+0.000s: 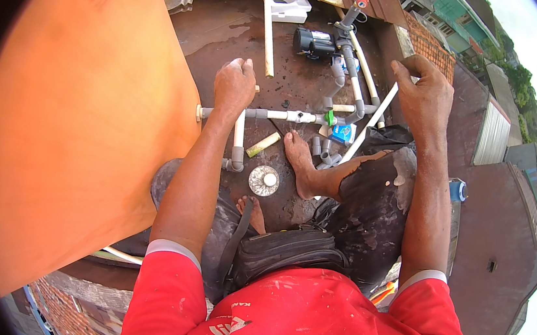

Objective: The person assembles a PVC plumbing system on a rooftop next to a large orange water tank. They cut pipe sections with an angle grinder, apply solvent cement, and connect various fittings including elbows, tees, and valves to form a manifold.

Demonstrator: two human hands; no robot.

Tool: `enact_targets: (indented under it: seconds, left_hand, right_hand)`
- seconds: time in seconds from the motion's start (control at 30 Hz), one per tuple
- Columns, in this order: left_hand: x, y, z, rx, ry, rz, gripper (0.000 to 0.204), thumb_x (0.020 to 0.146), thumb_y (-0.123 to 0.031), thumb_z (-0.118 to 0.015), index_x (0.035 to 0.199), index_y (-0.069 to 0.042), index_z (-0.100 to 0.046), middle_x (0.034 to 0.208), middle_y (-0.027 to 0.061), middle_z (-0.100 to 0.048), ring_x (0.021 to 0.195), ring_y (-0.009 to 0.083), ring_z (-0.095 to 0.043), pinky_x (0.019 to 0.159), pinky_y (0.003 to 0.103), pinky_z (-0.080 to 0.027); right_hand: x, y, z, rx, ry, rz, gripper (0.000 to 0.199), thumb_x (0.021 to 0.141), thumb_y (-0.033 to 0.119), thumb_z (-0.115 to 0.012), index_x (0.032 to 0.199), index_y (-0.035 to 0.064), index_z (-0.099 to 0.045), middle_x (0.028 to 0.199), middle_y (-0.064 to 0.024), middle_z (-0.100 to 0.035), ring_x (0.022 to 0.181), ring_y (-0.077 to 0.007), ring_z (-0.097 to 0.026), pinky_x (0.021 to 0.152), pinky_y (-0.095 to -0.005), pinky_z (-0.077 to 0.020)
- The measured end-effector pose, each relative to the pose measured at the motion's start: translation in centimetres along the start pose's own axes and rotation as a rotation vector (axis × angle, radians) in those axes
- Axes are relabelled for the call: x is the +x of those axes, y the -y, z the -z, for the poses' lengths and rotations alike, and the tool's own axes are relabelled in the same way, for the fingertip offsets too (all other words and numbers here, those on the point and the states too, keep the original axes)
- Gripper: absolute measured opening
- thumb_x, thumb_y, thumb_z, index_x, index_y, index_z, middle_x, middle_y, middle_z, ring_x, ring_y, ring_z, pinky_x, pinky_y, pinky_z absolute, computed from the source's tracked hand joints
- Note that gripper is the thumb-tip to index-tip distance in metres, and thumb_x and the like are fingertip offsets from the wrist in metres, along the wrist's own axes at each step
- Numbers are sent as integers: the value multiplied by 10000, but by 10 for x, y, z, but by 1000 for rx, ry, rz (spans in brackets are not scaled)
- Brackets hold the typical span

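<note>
My left hand (234, 85) is closed, held above the pipework beside the large orange tank (87, 121). A small pale piece shows at its edge; I cannot tell whether the hand holds it. On the right, my right hand (426, 95) is raised with its fingers curled and thumb drawn in. Anything pinched there is too small to make out. Between the hands a grey and white pipe run (279, 114) leads from the tank to a valve with a green handle (331, 118). Below my left hand, a white pipe (239, 131) ends in a grey elbow (234, 163).
A black pump (314, 42) stands at the back, joined to upright grey pipes. On the floor lie a round tape-like roll (264, 180), a cut pipe piece (263, 144), loose grey fittings (325, 155) and a blue packet (343, 134). A long white pipe (371, 120) slants beside my knee.
</note>
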State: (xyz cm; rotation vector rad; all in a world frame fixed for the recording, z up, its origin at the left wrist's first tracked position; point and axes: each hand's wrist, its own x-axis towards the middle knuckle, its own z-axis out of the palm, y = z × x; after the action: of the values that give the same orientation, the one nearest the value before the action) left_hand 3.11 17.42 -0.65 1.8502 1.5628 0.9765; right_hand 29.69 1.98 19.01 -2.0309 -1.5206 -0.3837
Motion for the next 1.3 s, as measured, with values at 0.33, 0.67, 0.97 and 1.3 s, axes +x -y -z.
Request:
enact_targets:
  seconds: [0.33, 0.67, 0.97, 1.3]
  left_hand:
    - [-3, -10, 8, -96, -2, 24, 590, 1089, -430, -544, 820, 60, -732, 785, 300, -713, 826, 486, -726, 824, 573, -541]
    - [-5, -13, 12, -115, 38, 58, 636, 1077, -481, -557, 730, 36, -690, 711, 265, -690, 738, 459, -709, 764, 561, -529]
    - [-6, -16, 12, -102, 10, 39, 557, 1081, -443, -538, 854, 28, -730, 799, 270, -732, 834, 459, -736, 815, 562, -542]
    - [-2, -1, 1, -60, -104, -11, 384, 1081, -334, -569, 1081, 10, -739, 972, 216, -776, 937, 399, -754, 875, 495, -558]
  right_hand:
    - [0, 1, 2, -2, 10, -7, 262, 953, 323, -791, 1008, 69, -822, 966, -149, -807, 914, -350, -767, 906, -466, -538]
    - [-1, 5, 5, 19, 23, -40, 264, 955, 318, -794, 1010, 62, -824, 954, -156, -808, 885, -339, -777, 880, -452, -560]
    - [0, 4, 5, 7, 11, -34, 259, 954, 311, -797, 1000, 57, -823, 952, -159, -810, 872, -335, -783, 866, -450, -571]
    - [-1, 2, 4, 17, 0, -6, 278, 953, 340, -784, 996, 68, -823, 933, -157, -802, 873, -351, -771, 875, -462, -549]
